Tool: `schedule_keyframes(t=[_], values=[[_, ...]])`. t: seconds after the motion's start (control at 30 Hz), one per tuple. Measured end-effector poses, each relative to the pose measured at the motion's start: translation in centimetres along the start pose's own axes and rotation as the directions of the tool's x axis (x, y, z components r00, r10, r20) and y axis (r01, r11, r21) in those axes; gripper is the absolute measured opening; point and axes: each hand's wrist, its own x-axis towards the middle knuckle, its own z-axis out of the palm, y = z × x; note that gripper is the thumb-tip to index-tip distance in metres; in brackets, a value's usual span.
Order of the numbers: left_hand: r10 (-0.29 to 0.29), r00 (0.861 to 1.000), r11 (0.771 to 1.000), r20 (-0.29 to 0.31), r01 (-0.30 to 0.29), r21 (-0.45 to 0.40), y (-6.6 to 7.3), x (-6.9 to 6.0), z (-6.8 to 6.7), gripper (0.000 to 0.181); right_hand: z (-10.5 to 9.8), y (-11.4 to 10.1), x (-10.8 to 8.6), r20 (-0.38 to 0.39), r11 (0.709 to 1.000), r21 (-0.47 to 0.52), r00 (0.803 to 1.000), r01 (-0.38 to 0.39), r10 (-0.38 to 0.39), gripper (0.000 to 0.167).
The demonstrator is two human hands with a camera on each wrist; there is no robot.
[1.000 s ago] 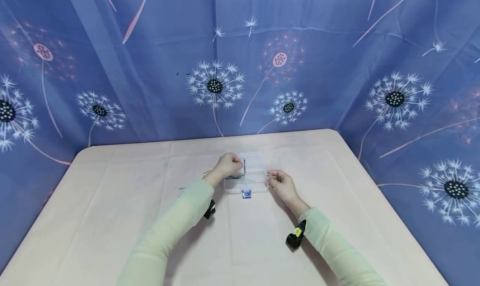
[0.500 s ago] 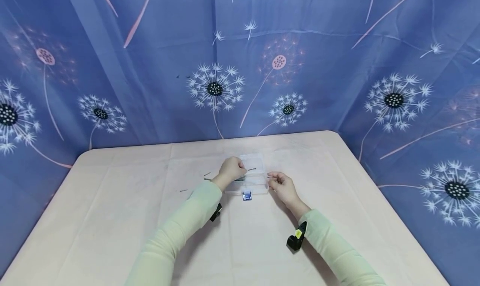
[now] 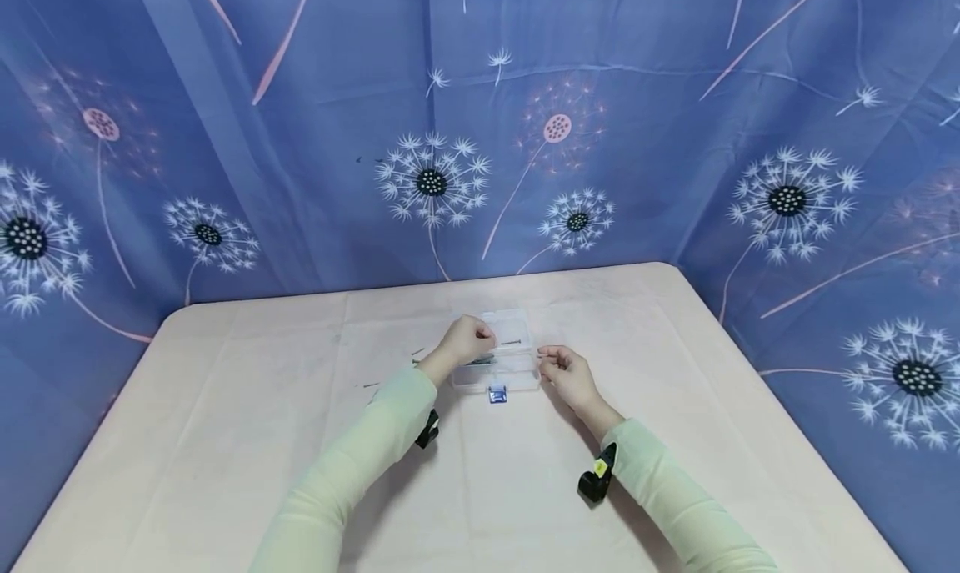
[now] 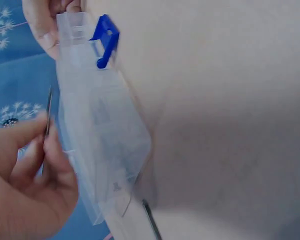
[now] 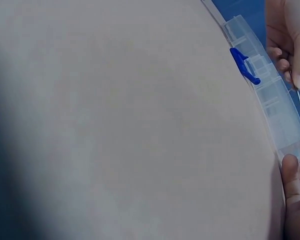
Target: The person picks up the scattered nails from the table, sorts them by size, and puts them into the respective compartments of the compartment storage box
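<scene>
A clear plastic compartment box (image 3: 517, 379) lies with its lid (image 3: 510, 323) tipped back and its blue latch (image 3: 498, 394) facing me. Over its left half, my left hand (image 3: 467, 339) pinches a thin dark screw (image 3: 512, 343) between thumb and fingers. The screw points right, above the box; in the left wrist view its free end (image 4: 50, 95) sticks up past the fingertips. My right hand (image 3: 570, 377) grips the box's right end, thumb (image 5: 290, 170) on the near side. Dark slim pieces (image 3: 483, 359) lie in a left compartment, partly hidden by my left hand.
Several loose screws lie on the pale tabletop left of the box, among them one screw (image 3: 371, 384) and another screw (image 3: 417, 352) near my left wrist. A blue dandelion-print curtain (image 3: 337, 223) hangs behind the table's far edge.
The screw in my left hand has swung from upright to nearly level, pointing right. That hand has shifted slightly right; my right hand has stayed at the box's end.
</scene>
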Motion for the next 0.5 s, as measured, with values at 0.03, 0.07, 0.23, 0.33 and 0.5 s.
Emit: schedule_keyframes(t=[0.03,0.07,0.23,0.33,0.5], values=[[0.009,1.000,1.000,0.022,-0.009,-0.006,0.1,-0.1,0.0,0.015,0.0,-0.1,0.0,0.001,1.000,-0.009,1.000,-0.004,0.004,0.028],[0.020,0.999,1.000,0.041,-0.020,-0.007,0.1,-0.2,0.0,0.014,0.0,-0.1,0.0,-0.001,1.000,-0.015,1.000,-0.006,0.006,0.029],[0.031,0.998,1.000,0.060,-0.031,-0.001,-0.2,-0.7,0.1,0.011,0.2,-0.3,0.0,0.016,1.000,-0.013,1.000,-0.004,0.004,0.030],[0.041,0.998,0.999,0.043,-0.041,-0.005,-0.4,-1.0,-0.2,0.011,0.4,-0.2,-0.1,0.033,1.000,-0.009,0.999,-0.005,0.005,0.031],[0.081,0.996,0.996,0.045,-0.082,0.021,-0.2,-1.4,-1.8,0.010,0.0,-0.3,-0.1,0.020,1.000,-0.018,1.000,-0.014,0.014,0.029]])
